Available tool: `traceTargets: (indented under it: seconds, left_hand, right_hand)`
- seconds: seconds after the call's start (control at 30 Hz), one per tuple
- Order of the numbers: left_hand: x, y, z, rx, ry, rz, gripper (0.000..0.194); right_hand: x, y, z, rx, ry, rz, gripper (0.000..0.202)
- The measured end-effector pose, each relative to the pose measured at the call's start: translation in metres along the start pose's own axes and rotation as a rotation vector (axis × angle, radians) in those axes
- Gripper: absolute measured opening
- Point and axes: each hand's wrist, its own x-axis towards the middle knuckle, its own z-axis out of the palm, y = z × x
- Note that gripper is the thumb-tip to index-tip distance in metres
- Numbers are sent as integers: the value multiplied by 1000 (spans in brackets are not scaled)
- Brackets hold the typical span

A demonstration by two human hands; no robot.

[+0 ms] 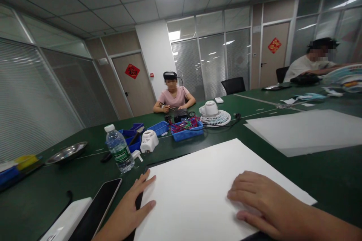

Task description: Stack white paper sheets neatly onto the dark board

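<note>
On the dark green table (pixel 325 180), directly in front of the person, a large white sheet (pixel 198 196) lay flat, with its long axis running from the near left toward the far right. Both hands were on it. The left hand (pixel 128 209) rested at the sheet's left edge, the fingers spread and stretched out flat, the palm partly over a black strip under that edge; it gripped nothing. The right hand (pixel 261 205) lay palm down on the near right part of the sheet, the fingers loosely curled and close together, also holding nothing. So the sheet lay under and between the two hands, equally near to both. A dark phone (pixel 97 209) lay just left of the left hand, and a water bottle (pixel 119 150) stood beyond it.
</note>
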Motion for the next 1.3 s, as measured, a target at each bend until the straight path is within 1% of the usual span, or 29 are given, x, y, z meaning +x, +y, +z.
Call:
traceTargets:
  seconds: [0.1, 0.17, 0.23, 0.4, 0.5, 0.57, 0.63, 0.67, 0.73, 0.8, 0.87, 0.93, 1.0, 1.07, 1.17, 1.23, 1.3]
  left_hand:
    - [4, 0, 1, 3, 38, -56, 50]
    - [6, 3, 1, 4, 30, -59, 49]
    - [6, 7, 0, 3, 26, -46, 48]
    - [3, 12, -6, 14, 36, -63, 42]
    - [4, 9, -6, 26, 56, -79, 39]
    - [5, 5, -5, 33, 77, -76, 37]
    - [6, 4, -3, 33, 100, -65, 34]
    - [6, 5, -3, 31, 111, -62, 33]
    - [7, 7, -4, 25, 135, -75, 34]
    - [8, 10, -6, 29, 161, -107, 38]
    - [9, 10, -7, 45, 187, -138, 40]
    - [9, 7, -7, 63, 201, -153, 41]
    - [9, 5, -6, 74, 205, -126, 43]
    - [7, 4, -3, 71, 192, -63, 49]
    - [3, 6, 1, 48, 155, 18, 60]
    - [1, 6, 1, 36, 135, 34, 59]
    - [-1, 5, 1, 37, 110, 37, 54]
  right_hand:
    - [-1, 1, -4, 76, -34, -198, 37]
    - [-1, 3, -4, 85, -52, -265, 42]
    - [-1, 3, -4, 76, -64, -286, 40]
    - [0, -6, -4, 81, -70, -301, 24]
    - [1, -8, -4, 129, -82, -287, 24]
    - [-1, 0, -3, 180, -83, -266, 28]
    - [-7, 22, -3, 150, -48, -185, 33]
    - [-12, 39, -3, 82, -20, -98, 33]
    - [-29, 83, -4, -147, 41, 183, 34]
    - [-51, 130, -7, -388, 78, 546, 38]
    - [-76, 168, -11, -493, 121, 770, 54]
    - [-98, 191, -14, -525, 128, 917, 64]
    - [-111, 198, -16, -518, 96, 993, 66]
    - [-114, 195, -15, -501, 56, 1005, 60]
    - [-101, 181, -13, -512, 21, 1010, 42]
    - [-87, 168, -14, -539, 14, 1014, 36]
    - [-72, 150, -17, -561, 21, 981, 36]
